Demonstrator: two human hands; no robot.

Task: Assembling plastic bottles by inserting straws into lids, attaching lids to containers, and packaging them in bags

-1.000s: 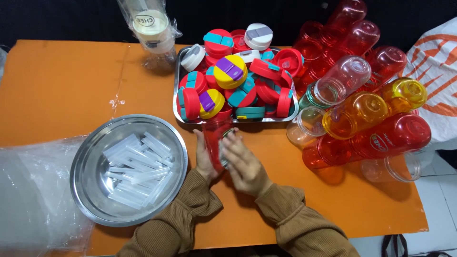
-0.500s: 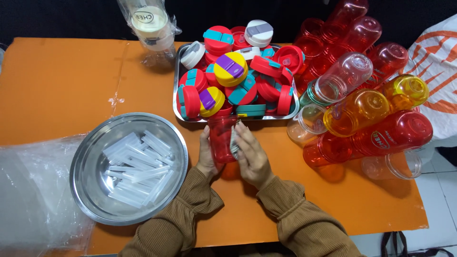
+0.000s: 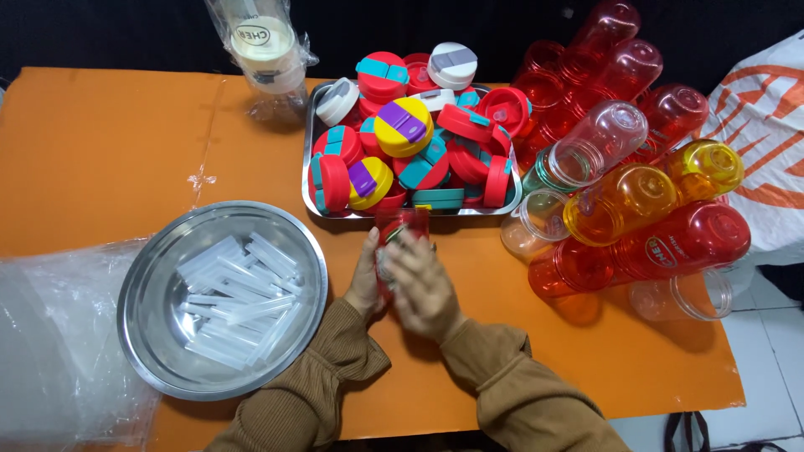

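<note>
Holding a translucent red plastic bottle (image 3: pixel 402 230) between both hands, the person works just in front of the rectangular metal tray (image 3: pixel 308 180) heaped with round red, teal, yellow and purple plastic lids (image 3: pixel 404 125). The left hand (image 3: pixel 366 280) wraps the bottle's left side, fingers closed on it; the right hand (image 3: pixel 425 285) lies over the near part of the bottle, fingers curled across it, so what it does beneath is hidden. Both wrists come up from the lower edge in brown ribbed sleeves, forearms angled inward to meet over the orange bench (image 3: pixel 126 142).

Judging by the grip, a steady hold from the left hand, with the bottle kept low above the bench, would serve best, leaving the right hand free to work at the bottle without slipping on the smooth plastic.

To the left sits a round steel bowl (image 3: pixel 151 368) holding clear plastic straws (image 3: pixel 239 289), with crumpled clear plastic sheeting (image 3: pixel 50 351) beside it. To the right lies a pile of red, orange, yellow and clear plastic bottles (image 3: pixel 636 192) on their sides
</note>
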